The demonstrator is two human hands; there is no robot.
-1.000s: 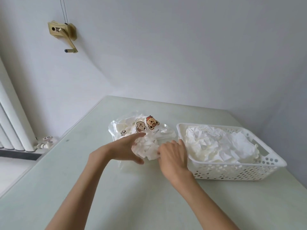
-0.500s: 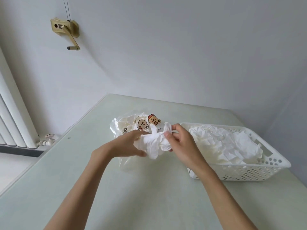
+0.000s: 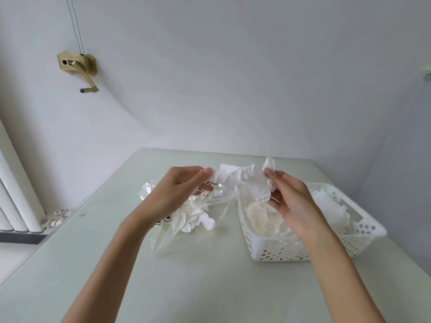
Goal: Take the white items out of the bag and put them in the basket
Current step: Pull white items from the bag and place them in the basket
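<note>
**White item held aloft between bag and basket**

The white item [image 3: 245, 180] hangs stretched between both hands above the table [image 3: 210, 287]; the left hand [image 3: 179, 190] pinches one end, the right hand [image 3: 291, 201] pinches the other. It looks light, soft and limp; best held by a bunched edge. More white pieces lie in the clear bag [image 3: 186, 220]; the basket [image 3: 291, 250] sits just beside it.

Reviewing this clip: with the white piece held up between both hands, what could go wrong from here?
1. The crumpled white fabric piece is pinched only at its ends by the left hand and right hand; released early, it may land short of the white perforated plastic basket.
2. The clear plastic bag with cartoon prints lies unheld, so loose pieces at its mouth might spill out.
</note>
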